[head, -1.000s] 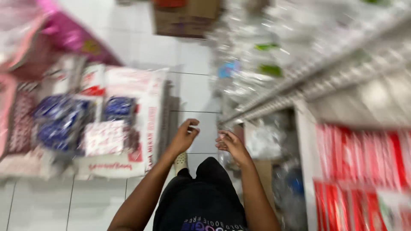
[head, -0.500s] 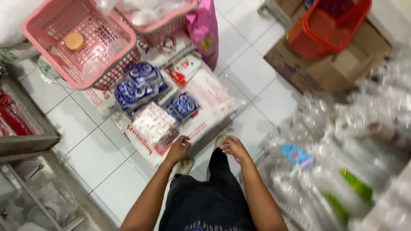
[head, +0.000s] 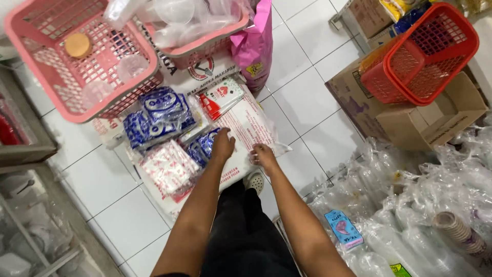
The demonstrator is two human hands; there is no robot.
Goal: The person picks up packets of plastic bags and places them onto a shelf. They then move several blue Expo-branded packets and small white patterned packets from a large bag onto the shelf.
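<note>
In the head view, the left hand [head: 223, 145] reaches down to the packets lying on the white tiled floor [head: 307, 97]; its fingers are curled over the edge of a blue and white plastic packet [head: 205, 146], but I cannot tell if the grip really closes on it. The right hand [head: 263, 156] rests just beside it on a large white sack with red print [head: 251, 125], its grip narrow and holding nothing. Behind the packets stand a pink basket [head: 77, 66] and, on a cardboard box [head: 410, 120], a red basket [head: 423, 54].
</note>
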